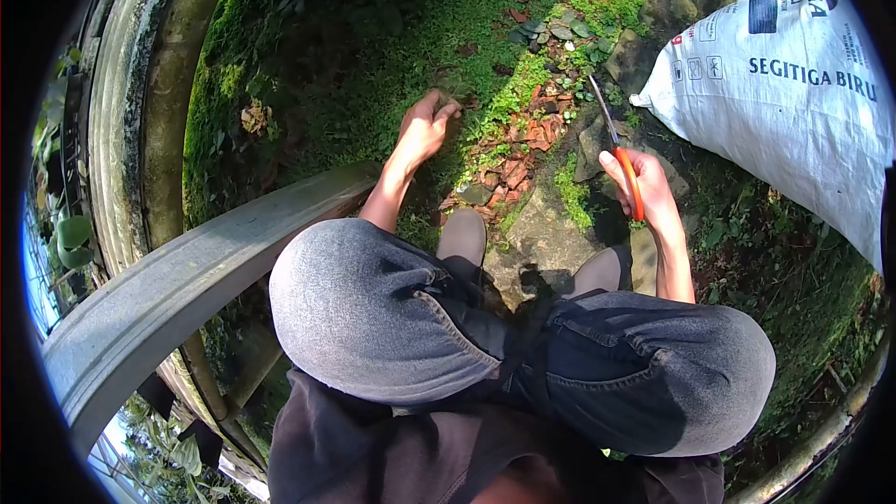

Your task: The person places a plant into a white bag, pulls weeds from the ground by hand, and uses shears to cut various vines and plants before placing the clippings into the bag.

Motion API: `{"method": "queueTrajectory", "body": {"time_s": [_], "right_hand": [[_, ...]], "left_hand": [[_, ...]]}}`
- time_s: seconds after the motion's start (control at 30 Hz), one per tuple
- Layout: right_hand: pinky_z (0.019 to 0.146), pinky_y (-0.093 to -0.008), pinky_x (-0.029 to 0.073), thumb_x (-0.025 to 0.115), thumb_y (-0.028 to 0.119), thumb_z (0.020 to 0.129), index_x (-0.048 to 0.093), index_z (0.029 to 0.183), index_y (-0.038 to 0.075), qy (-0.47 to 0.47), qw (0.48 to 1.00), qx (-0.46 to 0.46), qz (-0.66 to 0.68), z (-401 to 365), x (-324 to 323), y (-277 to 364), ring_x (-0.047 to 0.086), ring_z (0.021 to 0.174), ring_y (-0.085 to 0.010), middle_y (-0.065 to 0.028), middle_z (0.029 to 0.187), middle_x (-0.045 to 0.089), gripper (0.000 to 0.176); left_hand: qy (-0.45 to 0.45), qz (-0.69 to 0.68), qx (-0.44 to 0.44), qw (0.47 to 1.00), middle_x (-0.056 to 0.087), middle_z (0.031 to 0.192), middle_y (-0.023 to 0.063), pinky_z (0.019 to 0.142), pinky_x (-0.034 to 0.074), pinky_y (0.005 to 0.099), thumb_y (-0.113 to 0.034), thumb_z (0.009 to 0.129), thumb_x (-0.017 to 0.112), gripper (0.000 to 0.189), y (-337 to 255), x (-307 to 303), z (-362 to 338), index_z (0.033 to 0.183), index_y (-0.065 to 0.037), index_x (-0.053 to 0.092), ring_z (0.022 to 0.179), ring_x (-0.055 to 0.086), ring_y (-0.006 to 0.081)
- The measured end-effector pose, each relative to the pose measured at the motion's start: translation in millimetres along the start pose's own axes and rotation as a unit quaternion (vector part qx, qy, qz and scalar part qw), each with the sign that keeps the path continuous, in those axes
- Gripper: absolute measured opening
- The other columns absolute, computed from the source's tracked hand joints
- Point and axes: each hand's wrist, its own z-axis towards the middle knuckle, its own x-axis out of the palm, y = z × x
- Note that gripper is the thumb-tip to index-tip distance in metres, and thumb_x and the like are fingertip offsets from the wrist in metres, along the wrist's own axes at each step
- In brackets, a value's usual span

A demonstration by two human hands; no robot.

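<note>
My right hand (651, 189) is closed round the orange handle of a pair of scissors (631, 173), whose blades point away from me over the stones. To the left, my left hand (427, 128) hangs low above small green ground plants (443, 47), its fingers curled together. Whatever those fingers may hold is too small to make out. Between the hands lie reddish-brown chips (543, 126) mixed with little green plants.
A white sack (784, 84) printed "SEGITIGA BIRU" stands at the right. On the left runs a grey metal beam (201, 266) beside a mossy wall edge (215, 103). Flat stones (551, 233) lie by my shoes, and dark rocks (667, 9) sit farther back.
</note>
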Motion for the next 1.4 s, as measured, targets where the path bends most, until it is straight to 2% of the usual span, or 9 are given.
{"method": "queueTrajectory", "body": {"time_s": [0.2, 0.33, 0.57, 0.6, 0.67, 0.73, 0.87, 1.17, 1.4], "right_hand": [[0.036, -0.0214, 0.035, 0.067, 0.047, 0.094, 0.048, 0.071, 0.013, -0.008, 1.0, 0.003, 0.001, -2.0, -0.8, -1.4, 0.041, 0.039, -0.0038, 0.0081, 0.051, 0.039, 0.045], [0.036, -0.0216, 0.035, 0.066, 0.047, 0.094, 0.047, 0.071, 0.013, -0.005, 1.0, 0.001, 0.003, -1.0, 1.2, -0.4, 0.041, 0.039, -0.0038, 0.0079, 0.052, 0.039, 0.045], [0.037, -0.0217, 0.034, 0.067, 0.047, 0.094, 0.048, 0.072, 0.013, -0.004, 1.0, 0.01, 0.008, -3.1, -0.5, -0.7, 0.041, 0.039, -0.0038, 0.0079, 0.052, 0.038, 0.044], [0.037, -0.0218, 0.034, 0.067, 0.046, 0.094, 0.048, 0.072, 0.013, -0.004, 1.0, 0.012, 0.011, -3.4, -0.6, 0.2, 0.041, 0.039, -0.0038, 0.0079, 0.052, 0.038, 0.044], [0.037, -0.022, 0.034, 0.067, 0.046, 0.094, 0.048, 0.072, 0.012, -0.004, 1.0, 0.01, 0.014, -3.6, -0.3, 0.4, 0.041, 0.039, -0.0038, 0.0078, 0.052, 0.038, 0.044], [0.037, -0.0222, 0.034, 0.067, 0.046, 0.094, 0.048, 0.073, 0.012, -0.002, 1.0, 0.004, 0.014, -3.0, 0.8, 0.0, 0.04, 0.039, -0.0038, 0.0078, 0.052, 0.038, 0.044], [0.037, -0.0221, 0.034, 0.067, 0.046, 0.094, 0.048, 0.072, 0.012, -0.004, 1.0, 0.004, 0.005, -1.6, 1.7, -0.8, 0.04, 0.039, -0.0038, 0.0079, 0.052, 0.038, 0.044], [0.037, -0.0218, 0.034, 0.067, 0.044, 0.094, 0.047, 0.071, 0.013, -0.002, 1.0, 0.005, 0.007, -1.1, 1.1, -1.6, 0.04, 0.039, -0.0033, 0.0081, 0.053, 0.038, 0.043], [0.037, -0.0217, 0.034, 0.067, 0.044, 0.095, 0.047, 0.071, 0.014, -0.003, 1.0, 0.009, -0.001, -1.8, 2.5, 1.7, 0.04, 0.04, -0.0033, 0.0081, 0.053, 0.038, 0.043]], "left_hand": [[0.053, 0.208, -0.024, 0.976, 0.066, 0.101, 0.022, 0.082, 0.051, 0.049, -0.019, 0.091, 0.062, 0.029, -26.5, 19.8, -22.4, 0.114, -0.002, 0.058, 0.095, 0.064, 0.0417], [-0.024, 0.276, 0.126, 0.952, 0.066, 0.102, 0.0158, 0.081, 0.053, 0.0457, -0.023, 0.087, 0.068, 0.031, -2.4, 40.4, -21.1, 0.112, -0.004, 0.063, 0.091, 0.065, 0.0377], [-0.003, 0.113, -0.103, 0.988, 0.064, 0.078, 0.0117, 0.071, 0.049, 0.0364, -0.027, 0.093, 0.065, 0.024, -1.3, 32.0, -5.4, 0.105, -0.006, 0.068, 0.072, 0.06, 0.0224], [-0.092, -0.013, -0.041, 0.995, 0.061, 0.071, 0.007, 0.067, 0.046, 0.0321, -0.022, 0.094, 0.065, 0.023, 16.8, 37.3, -1.9, 0.099, 0.0, 0.064, 0.068, 0.053, 0.0155], [-0.118, 0.047, -0.084, 0.988, 0.071, 0.096, 0.0202, 0.08, 0.05, 0.0373, -0.024, 0.094, 0.065, 0.031, 46.2, 26.9, 8.5, 0.108, 0.004, 0.064, 0.086, 0.066, 0.027], [-0.152, -0.031, -0.032, 0.987, 0.06, 0.077, 0.0096, 0.071, 0.044, 0.0339, -0.023, 0.096, 0.063, 0.025, 10.7, 6.4, 6.9, 0.099, 0.002, 0.06, 0.075, 0.053, 0.0169], [-0.193, -0.09, -0.047, 0.976, 0.061, 0.085, 0.0044, 0.077, 0.043, 0.0312, -0.022, 0.099, 0.059, 0.021, -9.1, -19.0, 10.3, 0.098, -0.001, 0.061, 0.081, 0.052, 0.0137], [-0.136, 0.081, -0.08, 0.984, 0.069, 0.105, 0.0228, 0.091, 0.049, 0.0466, -0.025, 0.098, 0.047, 0.031, -5.9, -6.0, 15.3, 0.112, -0.001, 0.062, 0.103, 0.065, 0.041], [-0.043, 0.314, -0.136, 0.939, 0.068, 0.103, 0.0274, 0.085, 0.051, 0.0495, -0.059, 0.082, 0.069, 0.071, -44.9, 21.5, 35.7, 0.113, 0.004, 0.058, 0.099, 0.067, 0.0412]]}}
